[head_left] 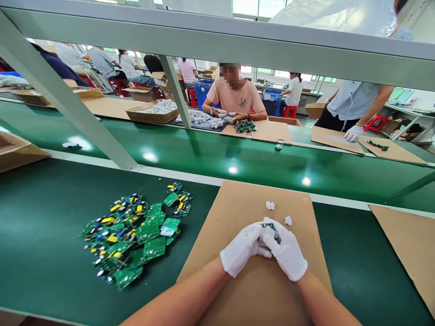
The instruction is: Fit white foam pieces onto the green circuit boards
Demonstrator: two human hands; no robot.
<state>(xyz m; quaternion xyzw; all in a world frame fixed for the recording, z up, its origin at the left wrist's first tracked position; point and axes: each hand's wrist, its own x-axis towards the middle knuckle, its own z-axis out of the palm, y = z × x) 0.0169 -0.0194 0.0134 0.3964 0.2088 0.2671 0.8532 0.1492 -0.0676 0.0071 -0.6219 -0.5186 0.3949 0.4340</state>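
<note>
White gloves cover both of my hands, which meet above a cardboard sheet (265, 294). My left hand (243, 246) and my right hand (287, 249) are closed together around a small green circuit board (267, 225). Fingers hide most of that board. Just beyond them on the cardboard lie two small white pieces, one white lump (270, 205) and another white lump (288, 220); their kind is unclear. To the left, a heap of circuit boards (149, 231) with yellow, blue and black components rests on the dark green table (41, 226).
A pale metal frame post (98, 99) and an overhead beam (217, 43) cross the view. Beyond a white ledge runs a glossy green surface (204, 151). Across it sits a co-worker (238, 95) with boards and white parts. Another cardboard sheet (408, 244) lies at right.
</note>
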